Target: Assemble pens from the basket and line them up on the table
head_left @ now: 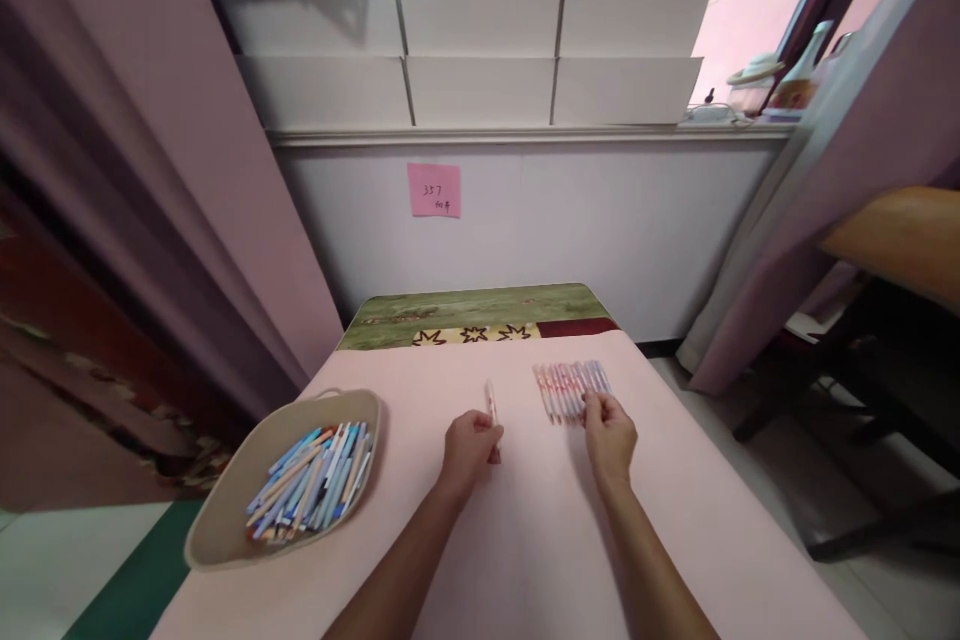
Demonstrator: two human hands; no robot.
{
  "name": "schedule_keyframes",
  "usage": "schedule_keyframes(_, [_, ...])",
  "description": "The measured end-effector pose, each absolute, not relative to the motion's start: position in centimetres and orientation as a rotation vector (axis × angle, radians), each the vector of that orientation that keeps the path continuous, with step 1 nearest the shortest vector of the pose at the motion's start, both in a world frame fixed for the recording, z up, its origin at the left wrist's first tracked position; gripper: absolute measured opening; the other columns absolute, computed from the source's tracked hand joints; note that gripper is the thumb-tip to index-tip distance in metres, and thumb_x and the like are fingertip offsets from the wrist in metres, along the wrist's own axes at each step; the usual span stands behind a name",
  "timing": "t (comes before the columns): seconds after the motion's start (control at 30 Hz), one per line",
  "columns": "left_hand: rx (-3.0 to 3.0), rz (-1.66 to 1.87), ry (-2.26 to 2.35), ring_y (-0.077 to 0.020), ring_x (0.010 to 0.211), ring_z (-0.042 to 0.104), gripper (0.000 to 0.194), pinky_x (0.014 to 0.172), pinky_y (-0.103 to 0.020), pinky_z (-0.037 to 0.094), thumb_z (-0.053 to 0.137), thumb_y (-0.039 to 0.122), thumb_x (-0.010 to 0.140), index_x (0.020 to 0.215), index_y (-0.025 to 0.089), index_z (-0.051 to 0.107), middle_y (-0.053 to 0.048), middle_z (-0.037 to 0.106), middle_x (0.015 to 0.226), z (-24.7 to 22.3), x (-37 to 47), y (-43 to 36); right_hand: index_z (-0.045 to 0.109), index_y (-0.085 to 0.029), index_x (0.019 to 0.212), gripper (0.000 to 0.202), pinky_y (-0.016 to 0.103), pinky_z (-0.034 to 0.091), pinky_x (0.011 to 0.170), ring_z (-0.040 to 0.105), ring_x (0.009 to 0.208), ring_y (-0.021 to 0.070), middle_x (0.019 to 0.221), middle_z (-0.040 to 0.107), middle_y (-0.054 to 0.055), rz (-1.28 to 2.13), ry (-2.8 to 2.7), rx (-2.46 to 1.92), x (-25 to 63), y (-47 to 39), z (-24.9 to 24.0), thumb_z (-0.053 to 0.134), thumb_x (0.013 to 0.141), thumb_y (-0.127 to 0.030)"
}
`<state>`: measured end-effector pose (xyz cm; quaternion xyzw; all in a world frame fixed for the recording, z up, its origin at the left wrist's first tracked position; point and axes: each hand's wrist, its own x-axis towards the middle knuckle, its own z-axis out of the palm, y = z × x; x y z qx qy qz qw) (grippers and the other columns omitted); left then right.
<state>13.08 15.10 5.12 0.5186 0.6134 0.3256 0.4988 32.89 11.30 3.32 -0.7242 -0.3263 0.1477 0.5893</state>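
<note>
My left hand is closed round a slim white pen with reddish markings, its tip end pointing away from me over the pink cloth. To the right, a row of similar pens lies side by side, shading from reddish on the left to bluish on the right. At the right end of that row, the fingers of my right hand are pinched on the near end of a pen and hide part of it. A beige basket on the left holds many loose pens and markers in blue, grey, white and orange.
A pink cloth covers most of the table, with its green patterned far edge bare. Behind it stands a white wall bearing a pink note. Curtains hang at both sides, and a dark chair is at the right.
</note>
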Motion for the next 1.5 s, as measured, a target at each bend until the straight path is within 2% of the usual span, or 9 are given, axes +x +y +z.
schedule_keyframes(0.17, [1.426,0.581,1.681,-0.0177,0.049,0.063,0.008,0.052,-0.026,0.044,0.067,0.016,0.065,0.07,0.018,0.061,0.0,0.06,0.048,4.2,18.5,19.9,0.065,-0.017,0.074,0.047,0.028,0.042,0.064,0.058,0.061,0.0198,0.06,0.065,0.004,0.248,-0.639,-1.734,35.6,10.8,1.4,0.048,0.083,-0.06])
schedule_keyframes(0.27, [1.529,0.481,1.751,-0.0194,0.052,0.065,0.019,0.053,-0.027,0.044,0.067,0.012,0.063,0.082,0.015,0.065,-0.006,0.068,0.062,3.8,20.8,21.5,0.064,-0.017,0.075,0.047,0.027,0.043,0.066,0.059,0.062,0.0197,0.06,0.064,0.003,0.204,-0.637,-1.703,35.6,11.5,1.6,0.047,0.084,-0.06])
schedule_keyframes(0.53, [1.715,0.373,1.692,-0.0167,0.044,0.061,0.028,0.048,-0.027,0.042,0.06,0.022,0.075,0.102,0.013,0.064,-0.013,0.072,0.085,3.5,23.7,22.0,0.067,-0.016,0.083,0.046,0.028,0.043,0.067,0.061,0.064,0.0201,0.064,0.067,0.004,0.182,-0.531,-1.761,37.9,11.9,1.5,0.045,0.086,-0.056])
schedule_keyframes(0.77, [1.719,0.425,1.688,-0.0199,0.06,0.066,0.028,0.057,-0.026,0.043,0.055,0.02,0.08,0.107,0.016,0.062,-0.012,0.072,0.084,3.7,23.8,22.1,0.064,-0.02,0.115,0.038,0.031,0.04,0.068,0.061,0.092,0.0247,0.111,0.065,0.011,0.196,-0.81,-2.197,38.9,11.7,1.5,0.047,0.087,-0.038])
schedule_keyframes(0.93, [1.693,0.478,1.64,-0.0175,0.053,0.061,0.033,0.056,-0.027,0.043,0.056,0.017,0.078,0.111,0.012,0.061,-0.011,0.069,0.081,4.2,23.6,21.1,0.06,-0.024,0.121,0.038,0.032,0.04,0.072,0.059,0.099,0.0233,0.118,0.06,0.01,0.221,-0.947,-2.342,38.4,11.8,1.1,0.04,0.089,-0.03])
schedule_keyframes(1.1, [1.722,0.643,1.553,-0.0205,0.08,0.064,0.034,0.074,-0.028,0.046,0.063,0.018,0.075,0.109,0.019,0.064,-0.008,0.068,0.091,5.6,18.7,14.8,0.059,-0.021,0.121,0.04,0.032,0.039,0.067,0.061,0.092,0.0237,0.118,0.061,0.011,0.142,-0.882,-2.322,38.8,11.5,0.7,0.041,0.089,-0.035])
schedule_keyframes(1.23, [1.76,0.962,1.257,-0.0234,0.086,0.063,0.024,0.078,-0.031,0.048,0.06,0.024,0.081,0.103,0.025,0.069,-0.009,0.067,0.093,5.6,10.8,7.5,0.062,-0.02,0.117,0.041,0.03,0.038,0.063,0.061,0.075,0.0209,0.096,0.068,0.008,-0.101,-0.792,-2.117,38.3,11.2,0.9,0.045,0.087,-0.043])
schedule_keyframes(1.37, [2.005,1.076,1.333,-0.0197,0.081,0.066,0.023,0.072,-0.026,0.052,0.057,0.024,0.085,0.105,0.028,0.067,-0.006,0.069,0.091,4.2,1.6,2.0,0.07,-0.019,0.098,0.04,0.026,0.037,0.06,0.062,0.068,0.0184,0.081,0.071,0.006,-0.269,-1.024,-1.895,34.9,10.3,1.0,0.044,0.089,-0.048])
schedule_keyframes(1.5, [2.243,1.147,1.476,-0.0137,0.07,0.066,0.019,0.065,-0.019,0.053,0.058,0.024,0.085,0.103,0.025,0.064,-0.003,0.069,0.087,3.0,-5.7,-1.0,0.07,-0.021,0.085,0.04,0.022,0.039,0.06,0.063,0.064,0.0146,0.079,0.072,0.003,-0.033,-1.434,-1.685,29.7,8.8,0.8,0.044,0.091,-0.05])
